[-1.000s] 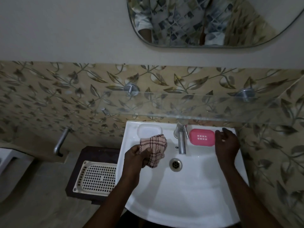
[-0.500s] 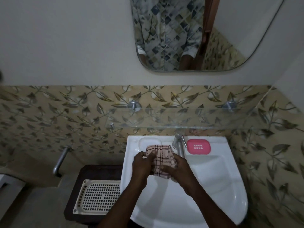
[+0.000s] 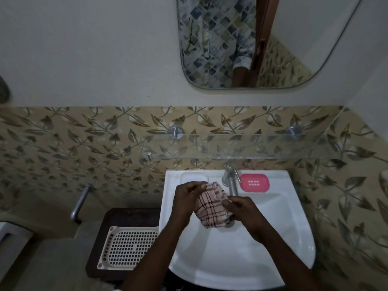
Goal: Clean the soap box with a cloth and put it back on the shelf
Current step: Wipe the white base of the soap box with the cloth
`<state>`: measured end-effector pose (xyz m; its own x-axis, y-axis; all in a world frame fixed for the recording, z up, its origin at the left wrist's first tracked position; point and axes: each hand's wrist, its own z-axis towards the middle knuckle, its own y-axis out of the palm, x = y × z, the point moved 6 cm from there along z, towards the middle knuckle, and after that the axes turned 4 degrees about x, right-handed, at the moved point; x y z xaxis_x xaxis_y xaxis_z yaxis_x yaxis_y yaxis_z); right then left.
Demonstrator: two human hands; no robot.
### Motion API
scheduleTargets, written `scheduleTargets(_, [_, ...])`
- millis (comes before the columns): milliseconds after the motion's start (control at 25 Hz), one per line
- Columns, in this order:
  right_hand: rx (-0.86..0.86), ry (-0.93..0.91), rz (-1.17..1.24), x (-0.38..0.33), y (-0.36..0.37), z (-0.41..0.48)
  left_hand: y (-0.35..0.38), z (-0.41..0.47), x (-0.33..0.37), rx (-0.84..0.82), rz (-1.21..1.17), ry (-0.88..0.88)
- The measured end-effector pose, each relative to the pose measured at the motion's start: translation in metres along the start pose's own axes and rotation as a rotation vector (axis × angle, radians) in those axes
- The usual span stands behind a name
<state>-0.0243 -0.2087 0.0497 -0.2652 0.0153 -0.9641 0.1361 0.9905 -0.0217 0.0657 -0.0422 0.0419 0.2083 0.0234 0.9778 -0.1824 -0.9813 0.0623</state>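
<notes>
Both hands hold a pink checked cloth [image 3: 212, 204] over the white basin [image 3: 237, 259]. The left hand [image 3: 188, 201] has its fingers closed on the cloth's left edge; the right hand [image 3: 243, 211] pinches its right side. The pink soap box [image 3: 254, 182] sits on the basin's far rim, just right of the tap [image 3: 230, 181], untouched. The glass shelf [image 3: 241, 147] spans the tiled wall above.

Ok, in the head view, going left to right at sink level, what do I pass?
Wall pipe → white basket → left hand → cloth → right hand → pink soap box.
</notes>
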Motion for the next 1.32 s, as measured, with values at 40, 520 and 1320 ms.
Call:
scheduleTargets(40, [0.033,0.001,0.010,0.000,0.002,-0.001,-0.003,-0.001,0.002,0.112,0.042,0.068])
scheduleTargets(520, [0.384,0.257,0.465,0.065,0.013,0.005,0.002,0.009,-0.053,0.212,0.288,-0.186])
scheduleTargets(1320, [0.339,0.222,0.631,0.053,-0.069,-0.013,-0.036,0.100,-0.061,-0.119,0.877,0.225])
